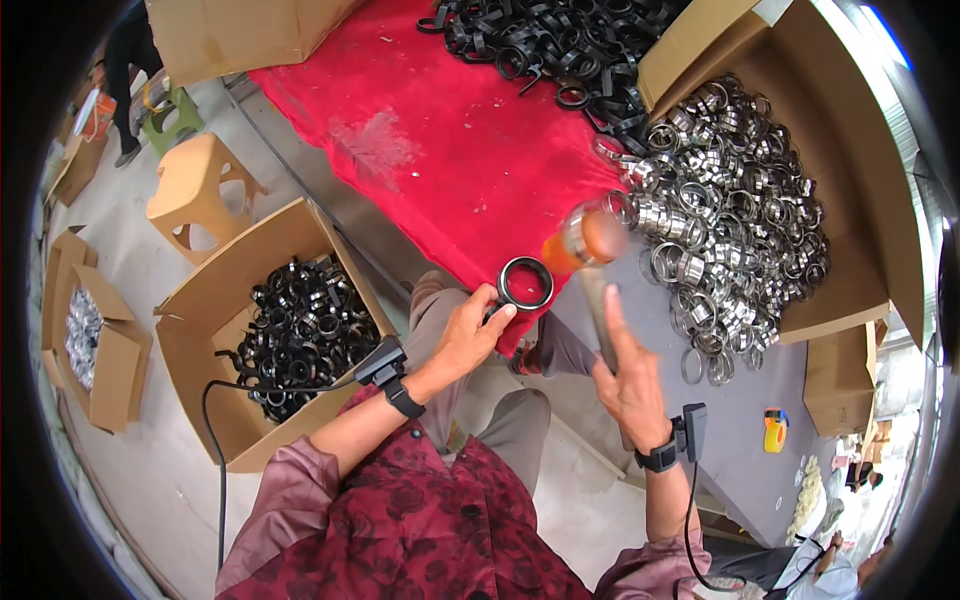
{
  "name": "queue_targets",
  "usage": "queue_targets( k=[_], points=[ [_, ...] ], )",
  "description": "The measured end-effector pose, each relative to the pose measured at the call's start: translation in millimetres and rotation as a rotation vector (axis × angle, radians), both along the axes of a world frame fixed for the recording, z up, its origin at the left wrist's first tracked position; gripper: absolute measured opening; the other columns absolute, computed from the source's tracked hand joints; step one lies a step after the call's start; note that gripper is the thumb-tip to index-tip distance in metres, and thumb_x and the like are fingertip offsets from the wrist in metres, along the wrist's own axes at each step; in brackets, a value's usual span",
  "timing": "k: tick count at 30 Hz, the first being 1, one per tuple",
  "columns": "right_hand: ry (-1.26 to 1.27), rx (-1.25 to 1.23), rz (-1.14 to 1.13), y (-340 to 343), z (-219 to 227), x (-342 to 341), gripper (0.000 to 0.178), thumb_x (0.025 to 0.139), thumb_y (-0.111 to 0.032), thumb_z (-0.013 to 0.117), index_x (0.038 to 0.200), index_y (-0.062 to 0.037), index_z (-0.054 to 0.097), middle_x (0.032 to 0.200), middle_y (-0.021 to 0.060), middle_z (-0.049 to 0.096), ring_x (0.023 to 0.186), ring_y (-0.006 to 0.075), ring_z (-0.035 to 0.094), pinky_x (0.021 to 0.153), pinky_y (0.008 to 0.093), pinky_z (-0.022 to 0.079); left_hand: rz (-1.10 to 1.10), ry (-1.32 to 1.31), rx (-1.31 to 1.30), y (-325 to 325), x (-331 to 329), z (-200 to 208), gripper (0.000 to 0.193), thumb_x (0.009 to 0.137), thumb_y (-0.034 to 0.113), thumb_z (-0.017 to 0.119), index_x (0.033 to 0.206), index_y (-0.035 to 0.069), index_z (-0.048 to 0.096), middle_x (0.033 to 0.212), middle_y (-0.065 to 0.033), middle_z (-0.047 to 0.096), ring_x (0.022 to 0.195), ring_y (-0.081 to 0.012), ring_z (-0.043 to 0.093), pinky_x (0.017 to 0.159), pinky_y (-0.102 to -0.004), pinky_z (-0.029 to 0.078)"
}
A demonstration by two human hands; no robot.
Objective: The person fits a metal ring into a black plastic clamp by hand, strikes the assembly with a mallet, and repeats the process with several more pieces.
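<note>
Between the fingers and thumb of my left hand (476,325) is a black ring (526,284) with a shiny metal band showing at its rim. It is held at the edge of the red cloth (430,170). My right hand (632,385) is wrapped round the handle of a mallet (588,238), its index finger stretched along the shaft. The mallet's orange head is smeared by motion and is raised to the right of the ring, apart from it. Beyond the mallet lies a heap of silver metal rings (735,210). Loose black rings (550,45) are piled at the far end of the cloth.
A cardboard box (215,415) at my left holds black rings; a smaller box (115,385) stands farther left. Plastic stools (190,185) are behind. An opened carton (850,120) surrounds the silver heap. A yellow tape roll (775,432) sits on the grey table (740,480).
</note>
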State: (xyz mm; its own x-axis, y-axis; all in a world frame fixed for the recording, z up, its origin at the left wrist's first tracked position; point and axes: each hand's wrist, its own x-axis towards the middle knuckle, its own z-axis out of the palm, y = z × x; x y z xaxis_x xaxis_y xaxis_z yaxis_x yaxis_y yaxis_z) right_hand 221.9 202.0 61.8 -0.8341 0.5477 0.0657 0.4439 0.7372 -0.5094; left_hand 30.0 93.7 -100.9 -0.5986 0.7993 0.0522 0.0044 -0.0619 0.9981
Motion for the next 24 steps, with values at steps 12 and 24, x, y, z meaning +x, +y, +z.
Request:
queue_targets(
  k=[12,24],
  points=[
    [-0.047,0.044,0.084,8.4,5.6,-11.9,0.092,0.078,0.009,0.059,0.162,-0.0126,0.027,0.097,0.0289,0.064,0.086,0.0465,0.063,0.078,0.049,0.05,-0.049,-0.044,-0.005,-0.6,-2.9,-0.5,0.035,0.098,0.033,0.063,0.103,-0.001,0.059,0.066,-0.0123,0.055,0.061,-0.0194,0.053,0.06,-0.0386,0.042],
    [-0.006,-0.019,0.069,10.0,6.0,-21.8,0.093,0.077,0.006,0.06,0.162,-0.0148,0.028,0.09,0.0283,0.063,0.081,0.0463,0.063,0.077,0.0497,0.05,-0.078,-0.145,-0.04,-2.6,-4.4,2.2,0.034,0.099,0.034,0.064,0.102,0.001,0.06,0.065,-0.0081,0.055,0.061,-0.0158,0.052,0.059,-0.0363,0.042]
  ],
)
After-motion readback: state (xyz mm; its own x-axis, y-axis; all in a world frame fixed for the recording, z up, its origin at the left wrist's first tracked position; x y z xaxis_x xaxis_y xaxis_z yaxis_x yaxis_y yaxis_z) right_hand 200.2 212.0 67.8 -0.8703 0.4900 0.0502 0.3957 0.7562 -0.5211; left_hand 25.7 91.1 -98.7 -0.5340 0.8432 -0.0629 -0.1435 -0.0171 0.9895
